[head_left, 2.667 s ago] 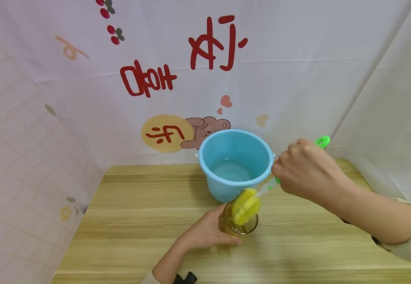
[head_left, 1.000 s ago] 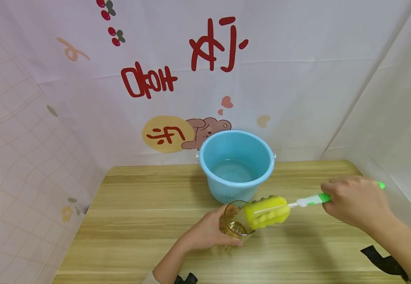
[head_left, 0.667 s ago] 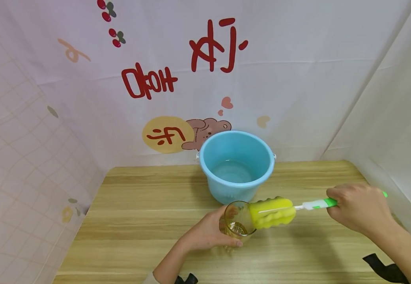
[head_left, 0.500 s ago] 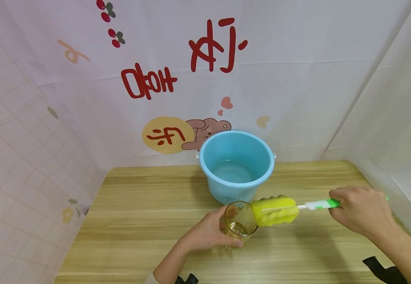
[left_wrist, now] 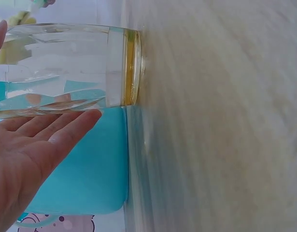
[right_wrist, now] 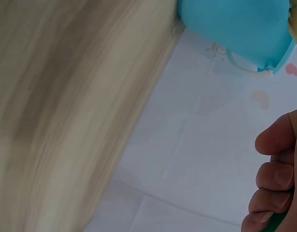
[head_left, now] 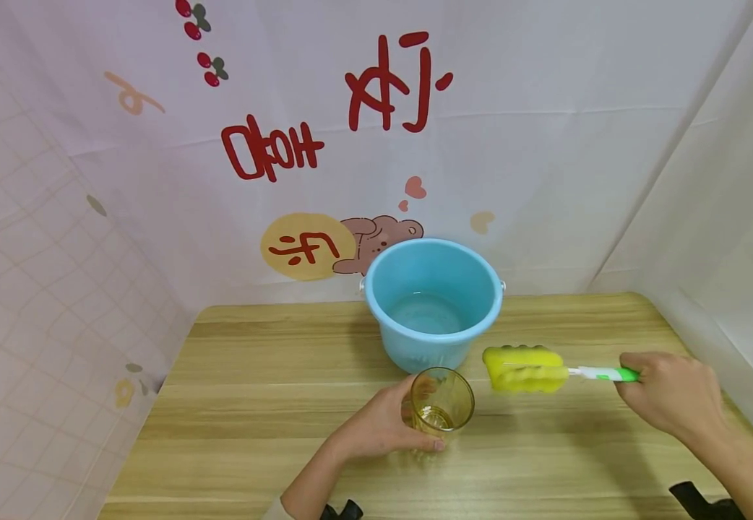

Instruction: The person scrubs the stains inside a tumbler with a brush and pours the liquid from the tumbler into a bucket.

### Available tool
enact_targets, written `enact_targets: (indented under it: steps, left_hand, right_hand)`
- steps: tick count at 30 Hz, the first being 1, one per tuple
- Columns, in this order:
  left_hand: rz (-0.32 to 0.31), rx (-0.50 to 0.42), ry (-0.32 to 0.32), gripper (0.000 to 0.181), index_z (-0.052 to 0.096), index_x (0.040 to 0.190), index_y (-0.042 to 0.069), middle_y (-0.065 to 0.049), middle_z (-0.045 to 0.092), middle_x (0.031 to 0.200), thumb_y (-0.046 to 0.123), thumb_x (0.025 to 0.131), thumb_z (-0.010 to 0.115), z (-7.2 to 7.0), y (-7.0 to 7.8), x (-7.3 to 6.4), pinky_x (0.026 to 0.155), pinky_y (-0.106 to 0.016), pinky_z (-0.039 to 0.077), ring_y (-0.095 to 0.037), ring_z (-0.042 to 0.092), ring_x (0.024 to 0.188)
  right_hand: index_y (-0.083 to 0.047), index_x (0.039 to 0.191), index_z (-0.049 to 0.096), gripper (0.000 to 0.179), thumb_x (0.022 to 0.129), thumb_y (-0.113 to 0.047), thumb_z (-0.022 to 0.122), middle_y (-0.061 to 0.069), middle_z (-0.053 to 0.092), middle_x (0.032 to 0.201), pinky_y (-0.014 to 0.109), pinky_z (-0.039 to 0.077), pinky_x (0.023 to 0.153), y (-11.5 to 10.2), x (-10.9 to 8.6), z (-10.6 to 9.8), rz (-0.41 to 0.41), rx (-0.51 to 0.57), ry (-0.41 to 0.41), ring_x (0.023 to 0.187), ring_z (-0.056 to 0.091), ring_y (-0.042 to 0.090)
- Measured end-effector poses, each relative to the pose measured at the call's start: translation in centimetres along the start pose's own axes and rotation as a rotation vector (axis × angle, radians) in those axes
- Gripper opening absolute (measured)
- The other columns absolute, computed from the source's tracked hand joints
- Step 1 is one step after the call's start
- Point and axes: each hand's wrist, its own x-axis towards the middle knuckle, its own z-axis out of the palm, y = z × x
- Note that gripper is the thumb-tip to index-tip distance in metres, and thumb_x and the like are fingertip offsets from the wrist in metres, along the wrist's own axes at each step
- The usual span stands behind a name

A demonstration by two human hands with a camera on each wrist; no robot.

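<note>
My left hand [head_left: 379,426] grips an amber-tinted drinking glass [head_left: 459,408], thumb on the near side and fingers on the far side. In the left wrist view, the glass [left_wrist: 66,63] has its thick base right at the tabletop, and the fingers lie fairly straight along its wall. To the right, my right hand [head_left: 672,393] holds a sponge cup brush [head_left: 526,370] by its green-and-white handle. Its yellow head points left, beside the glass and apart from its rim. The right wrist view shows curled fingers [right_wrist: 274,176] around the handle, mostly hidden.
Behind the glass stands a light blue bucket [head_left: 409,350] with some water at the bottom. The wood-grain table [head_left: 253,412] ends at a white printed cloth [head_left: 545,166] at the back and sides. Black straps [head_left: 702,502] show at both wrists.
The brush head was in the mouth of the glass, then came out to the right. It has since moved farther right and slightly up, away from the rim. The left hand and glass stayed put.
</note>
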Motion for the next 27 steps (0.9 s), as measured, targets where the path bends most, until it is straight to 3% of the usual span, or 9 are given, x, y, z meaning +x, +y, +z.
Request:
enact_targets:
  steps: [16, 23, 27]
  left_hand:
    - [-0.010, -0.013, -0.001, 0.087, 0.046, 0.155, 0.026, 0.006, 0.057, 0.144, 0.028, 0.082, 0.093, 0.0, 0.1, -0.1, 0.110, -0.031, 0.044, -0.012, 0.054, 0.132]
    - [0.008, -0.026, -0.012, 0.089, 0.045, 0.157, 0.023, 0.002, 0.059, 0.145, 0.028, 0.082, 0.093, -0.1, -0.1, -0.1, 0.110, -0.031, 0.045, -0.013, 0.056, 0.130]
    - [0.006, -0.032, -0.013, 0.088, 0.045, 0.156, 0.027, 0.003, 0.060, 0.144, 0.029, 0.082, 0.093, 0.0, -0.2, -0.1, 0.110, -0.030, 0.045, -0.014, 0.057, 0.130]
  right_hand:
    - [-0.024, 0.062, 0.032, 0.038, 0.087, -0.008, 0.056, -0.008, 0.026, 0.055, 0.030, 0.020, 0.045, 2.9, -2.2, 2.1, 0.227, 0.020, -0.202, 0.053, 0.022, 0.014]
    - [-0.022, 0.065, 0.038, 0.034, 0.091, -0.010, 0.055, -0.006, 0.028, 0.056, 0.030, 0.020, 0.047, 3.3, -3.0, 3.1, 0.265, 0.034, -0.266, 0.052, 0.025, 0.015]
    - [-0.020, 0.070, 0.045, 0.030, 0.098, -0.012, 0.052, -0.004, 0.031, 0.058, 0.032, 0.024, 0.048, 3.5, -3.2, 3.6, 0.296, 0.072, -0.332, 0.052, 0.030, 0.017]
